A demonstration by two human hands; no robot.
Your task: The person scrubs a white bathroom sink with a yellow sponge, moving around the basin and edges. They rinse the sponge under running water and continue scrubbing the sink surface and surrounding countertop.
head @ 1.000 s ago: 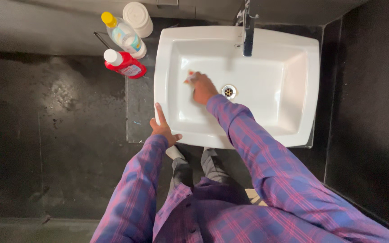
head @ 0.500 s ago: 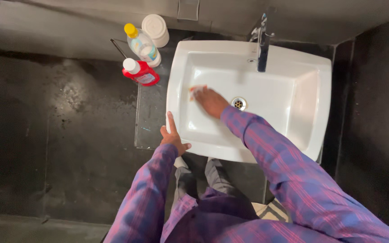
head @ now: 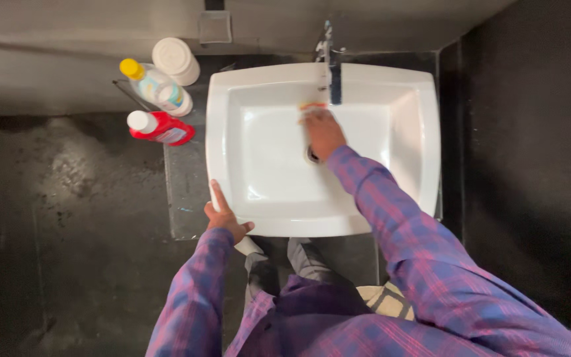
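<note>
A white rectangular sink sits on a dark counter. My right hand is inside the basin near the back wall, just below the metal tap, pressing a small orange and white scrub pad against the porcelain. The hand covers most of the drain. My left hand rests on the sink's front left rim, index finger stretched along the edge. Both arms wear purple plaid sleeves.
Left of the sink stand a red bottle with a white cap, a clear bottle with a yellow cap and a white round container. A dark wall rises on the right. The dark floor lies to the left.
My right hand has slid the pad from the basin's left side to the back, under the tap. The left hand stays on the rim. The view has shifted.
</note>
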